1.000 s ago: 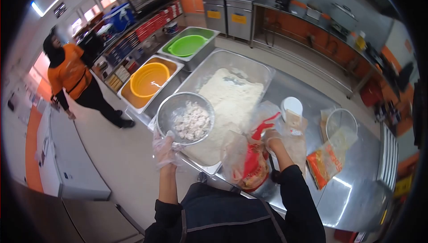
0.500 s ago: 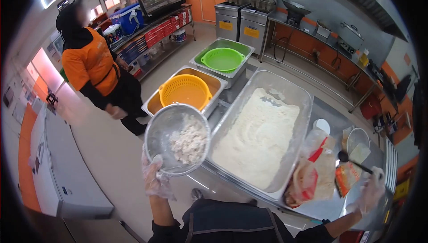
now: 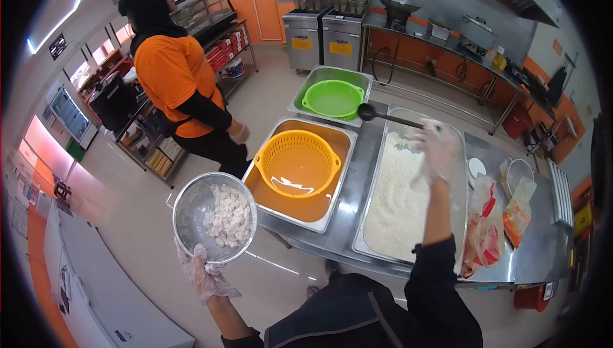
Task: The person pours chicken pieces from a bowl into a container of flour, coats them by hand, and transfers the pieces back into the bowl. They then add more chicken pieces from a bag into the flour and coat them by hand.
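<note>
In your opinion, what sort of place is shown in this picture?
Probably a commercial kitchen. What look like two deep fryers stand at the back, a wok sits above the counter beside them, and a large metal tray holds pale powder resembling flour.

I take the flour tray [image 3: 365,225] as reference. A strip of steel table [image 3: 353,186] along its left side gives a hand a lane, bounded by the steel pan [image 3: 334,189]. Over the tray's far part, the right hand [image 3: 436,150] and black ladle [image 3: 392,119] block entry from above; over its near left part I read open air. A red-marked bag [image 3: 484,239] obstructs just right of the tray, the metal bowl [image 3: 193,215] well left.
</note>
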Available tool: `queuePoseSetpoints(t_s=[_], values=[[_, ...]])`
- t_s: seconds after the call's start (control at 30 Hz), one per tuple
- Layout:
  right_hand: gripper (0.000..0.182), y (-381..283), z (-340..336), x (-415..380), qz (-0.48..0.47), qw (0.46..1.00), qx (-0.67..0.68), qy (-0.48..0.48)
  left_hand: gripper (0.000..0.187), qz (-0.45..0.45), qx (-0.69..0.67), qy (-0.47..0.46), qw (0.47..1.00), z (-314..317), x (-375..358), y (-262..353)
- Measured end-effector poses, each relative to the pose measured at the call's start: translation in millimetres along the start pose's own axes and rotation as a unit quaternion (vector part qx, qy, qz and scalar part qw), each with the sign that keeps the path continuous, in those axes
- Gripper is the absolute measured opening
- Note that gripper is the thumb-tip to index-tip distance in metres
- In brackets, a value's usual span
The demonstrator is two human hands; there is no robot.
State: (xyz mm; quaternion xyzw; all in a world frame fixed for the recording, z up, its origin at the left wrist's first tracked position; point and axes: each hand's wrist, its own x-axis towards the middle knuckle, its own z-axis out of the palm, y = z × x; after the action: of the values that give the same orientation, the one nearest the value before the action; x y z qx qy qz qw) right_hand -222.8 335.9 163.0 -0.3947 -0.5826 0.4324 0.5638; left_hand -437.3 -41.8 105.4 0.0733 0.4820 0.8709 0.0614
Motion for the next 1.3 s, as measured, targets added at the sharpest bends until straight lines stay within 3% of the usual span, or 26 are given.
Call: queuePoseSetpoints(t_s=[0.1,0.2,0.3,0.4,0.43,0.5,0.53,0.6,0.63,0.67,0.7,0.73,0.8,0.9,1.0,1.1,1.3], values=[[0.013,69,68,41,0.036,0.987,0.152,-0.034,0.059,0.012,0.008,-0.042,0.999,24,31,-5],[0.016,140,128,80,0.021,0.999,0.041,0.014,0.057,0.006,0.036,-0.079,0.996,45,69,-18],[0.019,197,174,114,-0.112,0.969,-0.206,0.07,0.058,-0.031,0.069,-0.101,0.992,81,103,-24],[0.021,176,201,119,0.056,0.986,-0.16,0.001,0.054,-0.041,0.029,-0.133,0.99,120,134,-36],[0.021,192,209,130,0.048,0.978,-0.203,0.007,0.052,-0.048,0.062,-0.141,0.987,133,147,-39],[0.021,222,222,147,0.035,0.955,-0.295,0.02,0.049,-0.068,0.129,-0.156,0.977,151,169,-51],[0.019,228,221,150,-0.026,0.929,-0.369,-0.015,0.048,-0.041,0.101,-0.163,0.981,159,182,-66],[0.017,234,215,150,-0.144,0.844,-0.509,-0.088,0.048,-0.071,0.078,-0.182,0.978,177,193,-75],[0.016,248,214,152,-0.014,0.934,-0.351,-0.067,0.047,-0.086,0.066,-0.191,0.976,188,199,-79],[0.016,263,218,154,0.115,0.977,-0.174,-0.041,0.047,-0.103,0.089,-0.174,0.975,197,206,-86],[0.015,272,219,158,0.236,0.972,0.014,-0.01,0.047,-0.104,0.076,-0.174,0.976,204,212,-94],[0.015,253,219,158,0.291,0.949,0.118,0.028,0.047,-0.105,0.062,-0.176,0.977,211,219,-103],[0.014,221,215,153,0.387,0.858,0.322,0.106,0.048,-0.123,0.073,-0.169,0.975,221,232,-116],[0.015,228,202,150,0.43,0.814,0.39,0.035,0.049,-0.104,0.056,-0.21,0.971,234,248,-132],[0.016,207,194,140,0.457,0.776,0.433,0.029,0.051,-0.123,0.046,-0.192,0.972,246,261,-148],[0.015,194,185,135,0.438,0.78,0.446,0.039,0.052,-0.104,0.056,-0.217,0.969,256,265,-147],[0.011,173,158,134,0.334,0.849,0.408,0.04,0.052,-0.114,0.064,-0.261,0.956,275,271,-166]])
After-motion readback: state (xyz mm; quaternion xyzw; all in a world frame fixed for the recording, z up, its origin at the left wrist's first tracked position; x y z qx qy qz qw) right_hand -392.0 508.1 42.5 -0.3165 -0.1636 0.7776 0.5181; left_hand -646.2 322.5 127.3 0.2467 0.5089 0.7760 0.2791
